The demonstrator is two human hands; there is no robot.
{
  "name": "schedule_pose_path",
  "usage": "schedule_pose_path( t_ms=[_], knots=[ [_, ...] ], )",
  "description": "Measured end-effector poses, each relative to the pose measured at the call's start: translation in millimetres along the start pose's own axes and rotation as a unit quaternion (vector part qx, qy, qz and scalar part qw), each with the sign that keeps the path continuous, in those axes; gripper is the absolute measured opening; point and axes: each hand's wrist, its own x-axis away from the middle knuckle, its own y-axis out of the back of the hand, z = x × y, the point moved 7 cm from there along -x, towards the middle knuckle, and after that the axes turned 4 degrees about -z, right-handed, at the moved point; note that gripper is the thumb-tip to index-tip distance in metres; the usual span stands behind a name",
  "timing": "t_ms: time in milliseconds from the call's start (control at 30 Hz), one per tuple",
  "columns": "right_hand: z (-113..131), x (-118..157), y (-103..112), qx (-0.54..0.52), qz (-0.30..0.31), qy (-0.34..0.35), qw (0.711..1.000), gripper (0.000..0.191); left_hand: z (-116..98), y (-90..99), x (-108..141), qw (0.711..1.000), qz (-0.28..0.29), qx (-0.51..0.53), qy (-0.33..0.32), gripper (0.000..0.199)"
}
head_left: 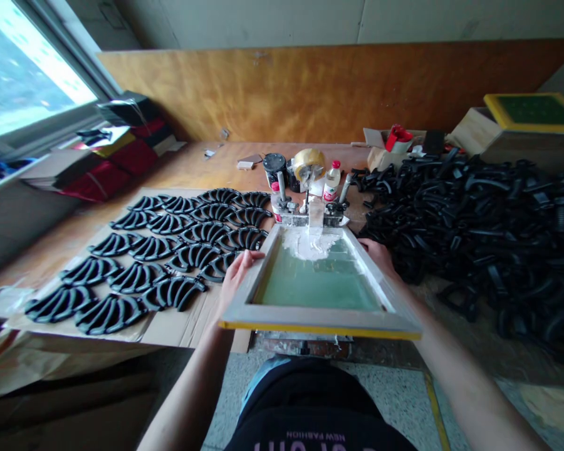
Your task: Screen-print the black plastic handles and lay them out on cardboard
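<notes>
A screen-printing frame point(329, 316), with pale metal sides and green mesh, lies in front of me. White ink point(310, 243) is spread over the far part of the mesh, and the frame's far end meets a metal clamp point(289, 217). My left hand point(237, 279) is closed at the frame's left side, thumb along its edge. At the opposite side my right hand point(380, 255) is closed too, its fingers partly hidden by the frame. What lies underneath the frame is mostly hidden.
Curved black plastic parts point(110, 313) lie in rows on cardboard point(178, 324) at left. A heap of black parts point(479, 213) covers the right. Behind the clamp stand a tape roll point(309, 164), a red-capped bottle point(331, 181) and a black jar point(274, 168).
</notes>
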Motion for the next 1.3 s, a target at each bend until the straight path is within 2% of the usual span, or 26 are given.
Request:
schedule_pose_path(
  t_ms=[67, 167, 233, 300, 400, 467, 533, 667, 767, 900, 967, 1033, 1100, 1167, 1300],
  knots=[
    [9, -13, 20, -0.019, -0.063, -0.007, 0.998, 0.039, 30, 2.3, 11, 0.998, 0.028, -0.038, 0.051, 0.048],
    [65, -32, 27, -0.041, -0.125, 0.099, 0.986, 0.057, 80, -2.5, 21, 0.990, 0.052, -0.023, 0.130, 0.066],
    [106, -44, 12, -0.022, -0.094, 0.170, 0.981, 0.063, 107, -7.7, 22, 0.987, 0.056, -0.009, 0.151, 0.080],
    [131, -54, -13, 0.030, -0.026, 0.193, 0.980, 0.049, 126, -10.6, 20, 0.988, 0.049, -0.012, 0.148, 0.080],
    [140, -53, -44, 0.101, 0.056, 0.176, 0.978, 0.020, 140, -12.0, 16, 0.988, 0.050, -0.019, 0.142, 0.072],
    [141, -38, -52, 0.116, 0.078, 0.187, 0.972, 0.009, 146, -12.7, 15, 0.987, 0.065, -0.019, 0.144, 0.070],
    [145, -15, -52, 0.112, 0.099, 0.245, 0.958, 0.007, 150, -12.2, 13, 0.987, 0.074, -0.018, 0.142, 0.070],
    [155, 26, -37, 0.042, 0.169, 0.370, 0.913, 0.021, 158, -9.8, 12, 0.987, 0.070, -0.018, 0.143, 0.072],
    [155, 24, -30, 0.003, 0.195, 0.364, 0.911, 0.017, 158, -9.6, 12, 0.987, 0.066, -0.016, 0.148, 0.074],
    [152, 18, -33, 0.022, 0.114, 0.331, 0.936, 0.018, 153, -9.3, 14, 0.985, 0.061, -0.012, 0.160, 0.076],
    [153, 30, -37, 0.010, 0.103, 0.356, 0.929, 0.023, 151, -8.8, 15, 0.985, 0.059, -0.015, 0.164, 0.076],
    [154, 40, -38, -0.010, 0.121, 0.376, 0.919, 0.022, 149, -8.2, 15, 0.985, 0.057, -0.020, 0.165, 0.075],
    [154, 33, -36, -0.016, 0.127, 0.352, 0.927, 0.016, 144, -7.4, 15, 0.985, 0.056, -0.024, 0.162, 0.075],
    [155, 8, -31, -0.009, 0.104, 0.295, 0.950, 0.017, 134, -6.7, 16, 0.985, 0.062, -0.026, 0.160, 0.077],
    [144, -54, -12, 0.020, 0.038, 0.173, 0.984, 0.053, 91, -2.6, 19, 0.986, 0.079, -0.029, 0.147, 0.076]
  ],
)
